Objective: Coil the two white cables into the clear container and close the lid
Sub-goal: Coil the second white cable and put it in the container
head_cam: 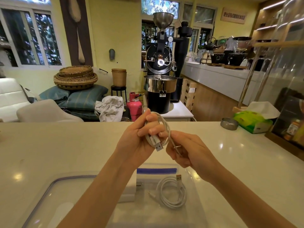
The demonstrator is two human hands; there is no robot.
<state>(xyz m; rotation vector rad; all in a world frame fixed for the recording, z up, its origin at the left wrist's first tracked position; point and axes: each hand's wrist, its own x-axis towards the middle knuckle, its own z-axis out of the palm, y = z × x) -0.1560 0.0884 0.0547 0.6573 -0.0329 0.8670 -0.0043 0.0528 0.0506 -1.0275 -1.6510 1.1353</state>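
My left hand is raised above the counter, closed around a white cable wound in loops, its USB plug sticking out below the fingers. My right hand pinches the loose end of that same cable just to the right. A second white cable lies coiled inside the clear container near the front edge, under my arms. The clear lid with its blue-purple rim rests flat to the container's left. A blue clip edges the container's far side.
A white counter spans the view. At its far right sit a small metal dish, a green tissue pack and a wooden-framed case. Behind the counter stand a coffee roaster, a pink gas cylinder and stacked baskets.
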